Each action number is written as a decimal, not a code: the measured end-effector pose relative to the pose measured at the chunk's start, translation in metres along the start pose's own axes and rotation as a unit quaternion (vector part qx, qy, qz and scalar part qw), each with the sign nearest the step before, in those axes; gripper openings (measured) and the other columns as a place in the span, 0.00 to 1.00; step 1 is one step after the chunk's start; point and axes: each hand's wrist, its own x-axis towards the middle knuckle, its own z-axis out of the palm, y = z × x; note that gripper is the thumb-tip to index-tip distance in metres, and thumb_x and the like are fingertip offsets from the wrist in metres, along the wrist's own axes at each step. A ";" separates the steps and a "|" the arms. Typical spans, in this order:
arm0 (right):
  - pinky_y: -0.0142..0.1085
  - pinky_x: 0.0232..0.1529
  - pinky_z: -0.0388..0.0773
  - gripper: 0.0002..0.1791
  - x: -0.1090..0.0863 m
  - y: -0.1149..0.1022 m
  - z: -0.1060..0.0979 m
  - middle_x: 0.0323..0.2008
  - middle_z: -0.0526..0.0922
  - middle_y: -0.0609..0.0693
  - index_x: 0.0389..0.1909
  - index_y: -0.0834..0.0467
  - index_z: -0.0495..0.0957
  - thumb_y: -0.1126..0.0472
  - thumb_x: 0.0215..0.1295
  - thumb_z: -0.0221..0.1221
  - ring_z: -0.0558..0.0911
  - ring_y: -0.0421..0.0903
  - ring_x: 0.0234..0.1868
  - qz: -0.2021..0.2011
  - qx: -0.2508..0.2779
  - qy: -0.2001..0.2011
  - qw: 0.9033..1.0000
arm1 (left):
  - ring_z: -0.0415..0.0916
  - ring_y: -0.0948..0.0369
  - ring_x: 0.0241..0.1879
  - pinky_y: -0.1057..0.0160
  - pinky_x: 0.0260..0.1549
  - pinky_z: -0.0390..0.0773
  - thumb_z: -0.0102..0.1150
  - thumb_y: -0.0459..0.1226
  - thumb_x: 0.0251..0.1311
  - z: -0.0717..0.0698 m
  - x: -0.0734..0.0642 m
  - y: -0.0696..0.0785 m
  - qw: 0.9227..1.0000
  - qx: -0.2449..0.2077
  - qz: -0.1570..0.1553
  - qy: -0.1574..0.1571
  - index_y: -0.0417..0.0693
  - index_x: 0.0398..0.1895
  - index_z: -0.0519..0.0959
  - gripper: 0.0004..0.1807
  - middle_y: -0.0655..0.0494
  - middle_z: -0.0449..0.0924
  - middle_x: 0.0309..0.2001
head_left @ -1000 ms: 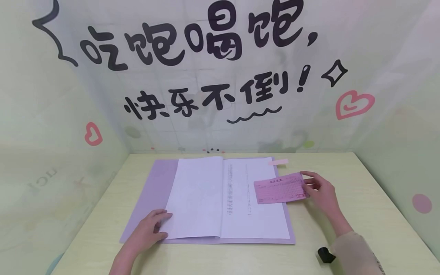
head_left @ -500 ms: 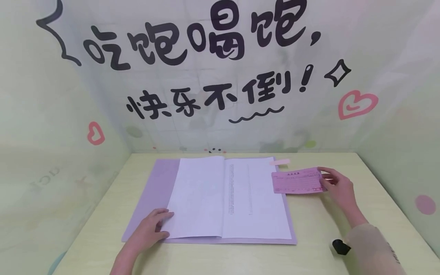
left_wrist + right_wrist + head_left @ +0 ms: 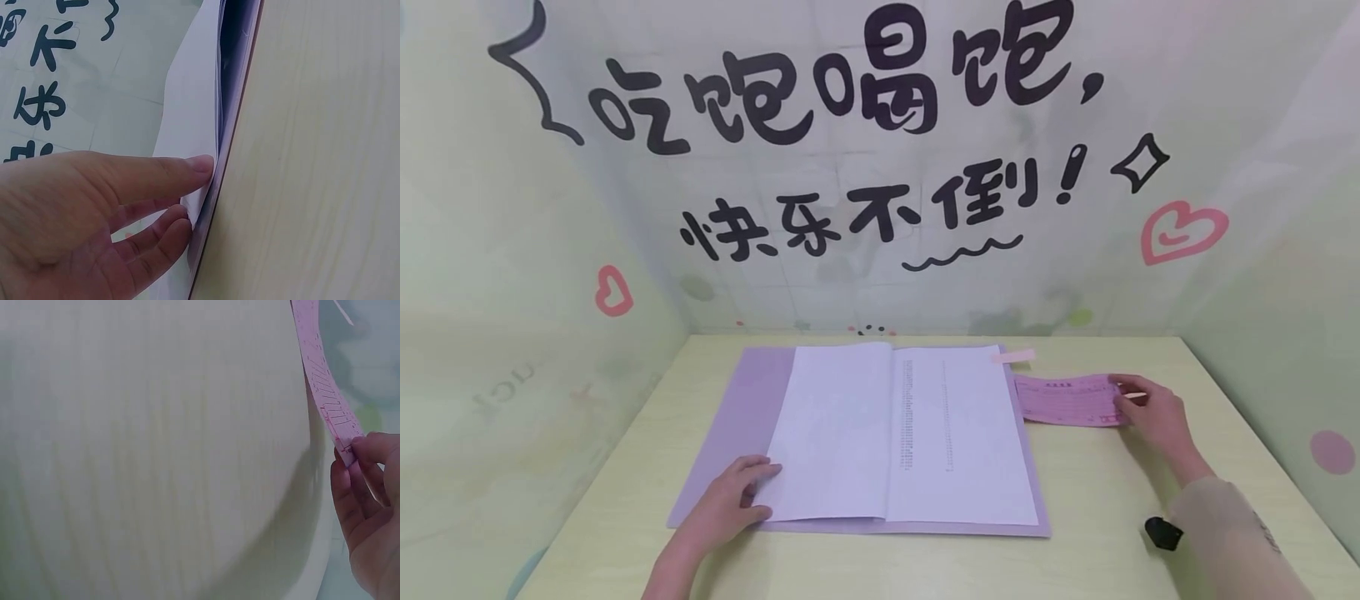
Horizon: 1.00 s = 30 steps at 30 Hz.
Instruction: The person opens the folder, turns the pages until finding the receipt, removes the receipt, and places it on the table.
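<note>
A purple folder (image 3: 752, 392) lies spread on the table with white sheets in it. Its left page (image 3: 827, 425) is blank and its right page (image 3: 988, 442) bears columns of small print. My left hand (image 3: 724, 507) rests at the lower left corner of the left page; in the left wrist view its thumb (image 3: 200, 165) lies on the white paper near the edge. My right hand (image 3: 1157, 417) pinches the right end of a pink printed form slip (image 3: 1067, 400) between thumb and fingers. The slip's left end is right at the folder's right edge.
A pale pink tab (image 3: 1017, 357) sticks out at the folder's upper right. By the right sleeve (image 3: 1217, 517) shows a small black object (image 3: 1163, 533). Light wood table (image 3: 1097, 475) extends around the folder, and printed fabric walls (image 3: 820, 292) enclose its back and sides.
My right hand has drawn the pink slip rightward, from over the right page to beside the folder. My left hand has stayed on the left page.
</note>
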 end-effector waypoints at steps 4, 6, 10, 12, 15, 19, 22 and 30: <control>0.23 0.34 0.74 0.23 0.002 0.006 -0.001 0.52 0.78 0.71 0.63 0.67 0.71 0.66 0.68 0.55 0.79 0.64 0.50 -0.007 -0.017 -0.004 1.000 | 0.77 0.58 0.46 0.61 0.49 0.80 0.73 0.32 0.45 0.000 0.000 0.000 1.000 -0.003 0.000 0.000 0.42 0.58 0.79 0.31 0.43 0.74 0.61; 0.30 0.38 0.76 0.23 0.004 0.010 -0.001 0.51 0.79 0.71 0.62 0.68 0.72 0.67 0.67 0.55 0.79 0.64 0.49 -0.011 -0.027 -0.006 1.000 | 0.77 0.58 0.46 0.62 0.48 0.80 0.73 0.31 0.45 0.000 0.000 0.000 1.000 -0.005 0.000 0.001 0.42 0.58 0.79 0.31 0.43 0.74 0.61; 0.46 0.45 0.79 0.23 0.006 0.018 0.000 0.50 0.78 0.71 0.62 0.69 0.71 0.67 0.67 0.56 0.79 0.64 0.48 -0.012 -0.043 -0.018 0.999 | 0.76 0.58 0.45 0.64 0.47 0.80 0.73 0.31 0.46 0.001 0.000 -0.001 1.000 -0.010 -0.001 -0.001 0.42 0.58 0.79 0.31 0.43 0.74 0.62; 0.51 0.46 0.78 0.23 0.006 0.020 0.000 0.51 0.77 0.72 0.62 0.70 0.70 0.67 0.68 0.56 0.78 0.64 0.48 -0.008 -0.048 -0.029 0.998 | 0.76 0.59 0.45 0.65 0.47 0.80 0.73 0.31 0.46 0.001 0.000 -0.001 1.000 -0.012 -0.002 -0.002 0.42 0.58 0.79 0.30 0.43 0.74 0.62; 0.53 0.47 0.77 0.24 0.007 0.021 -0.001 0.52 0.74 0.73 0.63 0.70 0.69 0.67 0.68 0.55 0.77 0.64 0.48 -0.011 -0.056 -0.042 0.998 | 0.76 0.59 0.45 0.65 0.47 0.80 0.73 0.31 0.46 0.000 -0.001 0.000 1.000 -0.013 -0.004 -0.003 0.42 0.58 0.79 0.30 0.44 0.74 0.62; 0.55 0.47 0.74 0.23 0.008 0.020 -0.003 0.54 0.70 0.75 0.63 0.71 0.69 0.67 0.69 0.54 0.75 0.65 0.48 -0.024 -0.069 -0.056 0.996 | 0.75 0.60 0.45 0.64 0.47 0.80 0.73 0.31 0.45 0.000 -0.001 0.000 1.000 -0.011 0.000 0.001 0.42 0.57 0.79 0.30 0.44 0.74 0.61; 0.56 0.47 0.73 0.23 0.009 0.020 -0.005 0.55 0.68 0.76 0.62 0.72 0.70 0.67 0.69 0.54 0.74 0.66 0.48 -0.034 -0.078 -0.063 0.994 | 0.76 0.59 0.44 0.64 0.47 0.80 0.74 0.31 0.45 -0.001 0.000 0.000 1.000 -0.007 0.005 0.006 0.42 0.57 0.80 0.30 0.44 0.75 0.60; 0.58 0.47 0.72 0.22 0.010 0.018 -0.012 0.53 0.69 0.77 0.62 0.73 0.70 0.68 0.69 0.53 0.73 0.66 0.48 -0.054 -0.088 -0.071 0.992 | 0.72 0.64 0.41 0.68 0.42 0.78 0.73 0.31 0.46 -0.008 0.004 0.001 1.000 -0.007 0.011 -0.017 0.41 0.58 0.79 0.30 0.43 0.74 0.60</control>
